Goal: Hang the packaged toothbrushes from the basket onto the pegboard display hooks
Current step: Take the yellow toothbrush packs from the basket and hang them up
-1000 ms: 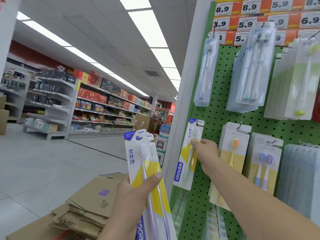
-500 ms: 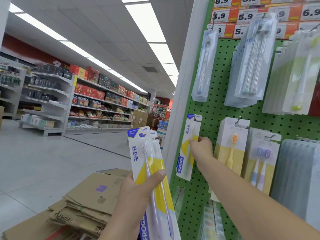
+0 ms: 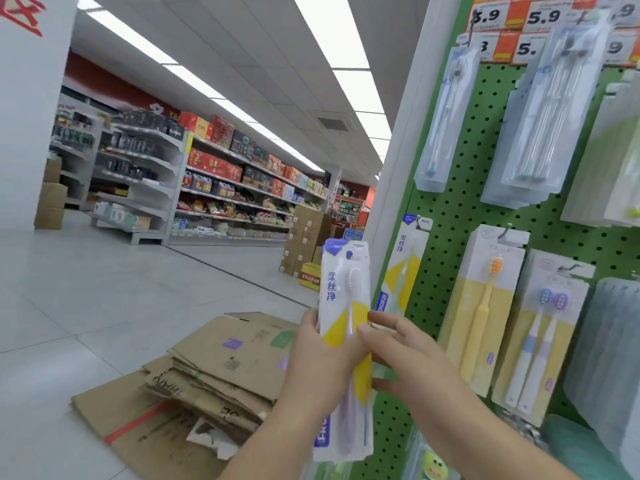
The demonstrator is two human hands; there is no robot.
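My left hand (image 3: 320, 362) grips a small stack of white, yellow and blue toothbrush packs (image 3: 344, 292), held upright in front of the display's left edge. My right hand (image 3: 407, 355) has its fingers on the right side of that stack, pinching the front pack. One matching pack (image 3: 403, 268) hangs on a hook at the left edge of the green pegboard (image 3: 446, 237), just behind and right of the stack. The basket is out of view.
Other toothbrush packs hang on the pegboard: clear ones (image 3: 540, 112) above, yellow ones (image 3: 485, 306) to the right. Orange price tags (image 3: 543, 19) run along the top. Flattened cardboard boxes (image 3: 194, 375) lie on the floor at left. Store shelves (image 3: 214, 188) line the far aisle.
My right hand let go of the pack now hanging on the hook and came back down to the stack. My left hand lifted the stack closer to the pegboard.
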